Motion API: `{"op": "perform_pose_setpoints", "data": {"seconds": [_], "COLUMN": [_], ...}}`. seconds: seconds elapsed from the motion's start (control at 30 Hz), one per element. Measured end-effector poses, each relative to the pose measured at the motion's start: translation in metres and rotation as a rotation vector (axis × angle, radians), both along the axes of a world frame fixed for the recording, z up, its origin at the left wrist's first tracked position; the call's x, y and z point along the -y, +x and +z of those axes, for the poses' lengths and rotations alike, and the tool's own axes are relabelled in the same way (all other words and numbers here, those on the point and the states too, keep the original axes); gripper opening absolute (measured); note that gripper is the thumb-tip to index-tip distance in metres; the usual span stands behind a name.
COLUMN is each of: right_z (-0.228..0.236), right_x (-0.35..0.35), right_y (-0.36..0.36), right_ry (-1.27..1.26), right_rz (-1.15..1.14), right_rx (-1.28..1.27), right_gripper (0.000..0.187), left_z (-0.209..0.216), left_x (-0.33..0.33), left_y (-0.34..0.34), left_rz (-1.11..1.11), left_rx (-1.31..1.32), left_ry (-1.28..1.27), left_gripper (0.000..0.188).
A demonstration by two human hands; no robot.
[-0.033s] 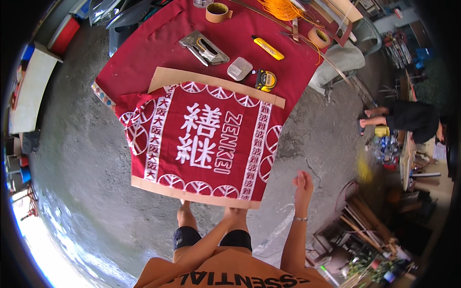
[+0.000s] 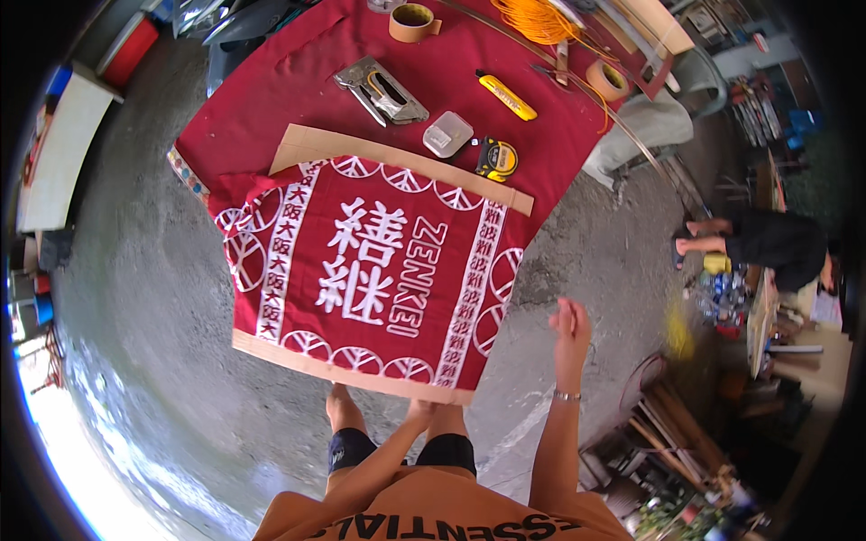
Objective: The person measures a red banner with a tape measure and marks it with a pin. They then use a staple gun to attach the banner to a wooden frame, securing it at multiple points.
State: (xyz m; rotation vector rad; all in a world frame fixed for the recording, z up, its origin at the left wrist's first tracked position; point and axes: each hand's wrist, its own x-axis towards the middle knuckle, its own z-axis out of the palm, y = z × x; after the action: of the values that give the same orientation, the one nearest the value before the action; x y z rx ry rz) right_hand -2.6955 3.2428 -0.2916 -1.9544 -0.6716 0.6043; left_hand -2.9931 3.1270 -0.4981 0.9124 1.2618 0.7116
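A red cloth with white characters and circle patterns is spread over a brown cardboard sheet. The sheet's far part rests on the table, and its near part juts out over the floor in front of my legs. Beneath the near edge, my left hand grips the cardboard, its fingertips hidden by the sheet. To the right of the cloth, my right hand is raised apart from it. Its fingers are curled together, and whatever may be in them is too small to tell. At the left, a corner of the cloth lies bunched.
On the red-covered table lie a staple gun, a small clear box, a tape measure, a yellow cutter, tape rolls and orange cord. A person is at the right; wood pieces lie lower right.
The cardboard's near edge, with the cloth and my left hand, has shifted slightly left and toward me. My right hand has moved slightly farther away from my body.
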Motion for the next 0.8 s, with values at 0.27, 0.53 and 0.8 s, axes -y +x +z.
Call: {"op": "perform_pose_setpoints", "data": {"seconds": [0.27, 0.53, 0.8], "right_z": [0.045, 0.026, 0.072], "right_x": [-0.112, -0.120, -0.221], "right_y": [0.012, 0.052, 0.142], "right_ry": [-0.020, 0.010, -0.054], "right_rz": [0.641, 0.523, 0.662], "right_rx": [0.275, 0.044, 0.680], "right_gripper": [0.016, 0.016, 0.030], "left_z": [0.066, 0.035, 0.048], "left_x": [0.010, 0.031, 0.001], "left_y": [0.006, 0.045, 0.074], "left_rz": [0.005, 0.785, 1.112], "left_rx": [-0.240, 0.630, 1.129], "left_ry": [0.074, -0.359, -0.353], "left_gripper": [0.035, 0.025, 0.036]}}
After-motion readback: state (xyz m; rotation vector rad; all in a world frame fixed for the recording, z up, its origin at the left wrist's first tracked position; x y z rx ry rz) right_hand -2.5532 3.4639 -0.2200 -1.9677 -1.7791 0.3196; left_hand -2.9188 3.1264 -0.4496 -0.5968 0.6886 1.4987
